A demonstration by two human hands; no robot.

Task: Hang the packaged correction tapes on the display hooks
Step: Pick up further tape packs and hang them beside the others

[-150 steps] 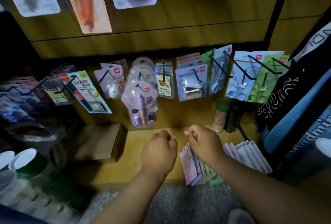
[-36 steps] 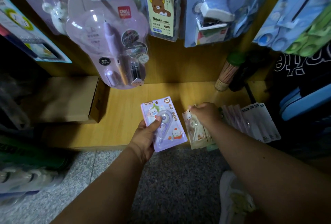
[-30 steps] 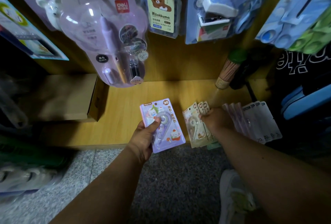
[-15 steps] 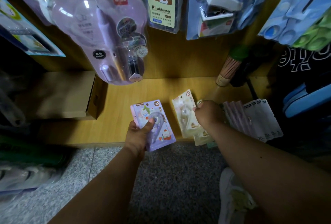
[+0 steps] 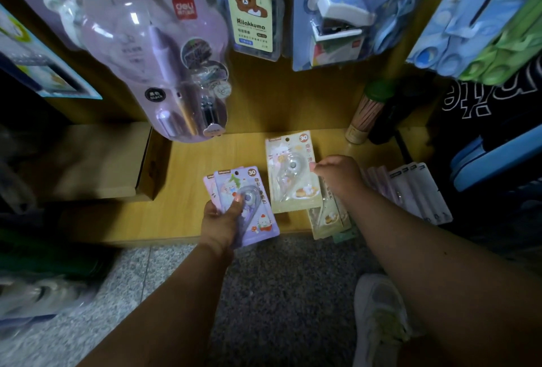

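My left hand [image 5: 224, 221] grips purple packaged correction tapes [image 5: 252, 208], a second purple card showing just behind the front one. My right hand [image 5: 341, 177] pinches the right edge of a cream packaged correction tape [image 5: 289, 179], held face up just above the wooden shelf [image 5: 187, 190]. Under my right wrist lie more cream and green correction tape packs [image 5: 330, 218] at the shelf's front edge. Packaged stationery hangs from display hooks above; the hooks themselves are mostly out of frame.
A purple pen pack [image 5: 164, 53], a bear-print pack [image 5: 252, 6] and a stapler pack [image 5: 337, 12] hang overhead. A cardboard box [image 5: 85, 161] sits on the shelf at left. A toothpick jar [image 5: 366, 114] stands at back right, pale packets [image 5: 416, 190] lie right. My shoe [image 5: 381, 322] is below.
My right hand lifted one cream pack off the pile and carried it up and left. My left hand kept hold of the purple packs and shifted slightly left.
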